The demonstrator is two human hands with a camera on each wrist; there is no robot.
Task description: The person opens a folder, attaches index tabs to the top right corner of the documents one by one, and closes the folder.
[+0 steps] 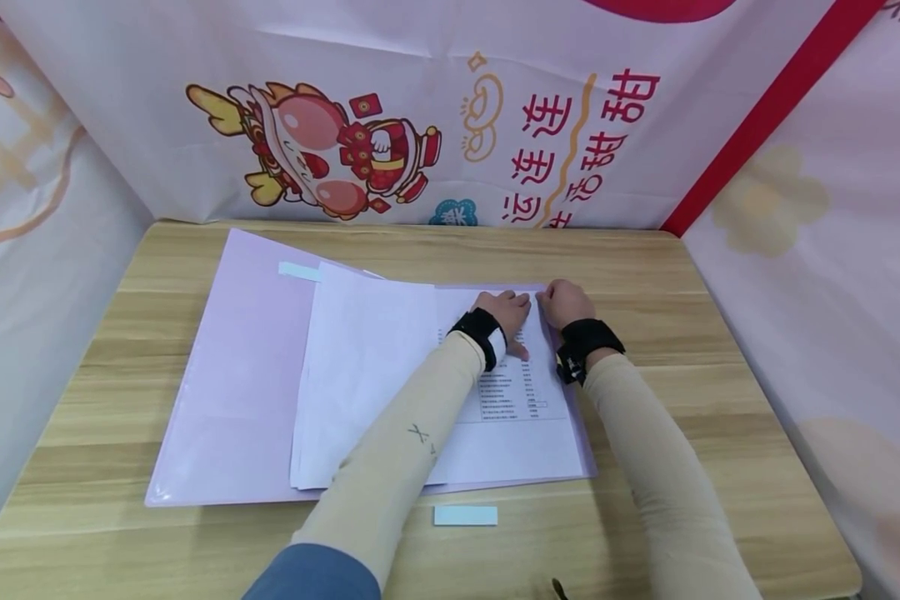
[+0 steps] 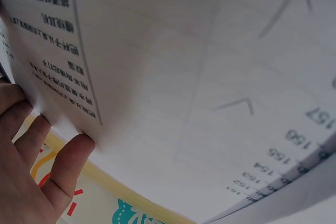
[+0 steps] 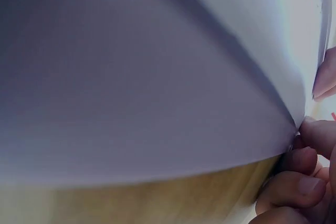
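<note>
An open lilac folder (image 1: 232,400) lies on the wooden table (image 1: 720,333). A stack of white paper (image 1: 360,367) is turned over onto its left half. A printed sheet (image 1: 517,433) lies on the right half. My left hand (image 1: 506,310) rests flat on the top of that sheet, and in the left wrist view its fingers (image 2: 68,161) touch the edge of the printed sheet (image 2: 184,77). My right hand (image 1: 562,302) is at the sheet's top right corner. In the right wrist view its curled fingers (image 3: 302,182) pinch the corner of the sheet (image 3: 157,77), which is lifted off the table.
A pale blue label strip (image 1: 465,515) lies on the table in front of the folder. A second strip (image 1: 298,271) sits near the folder's top edge. Printed banners (image 1: 420,125) wall in the table at the back and both sides.
</note>
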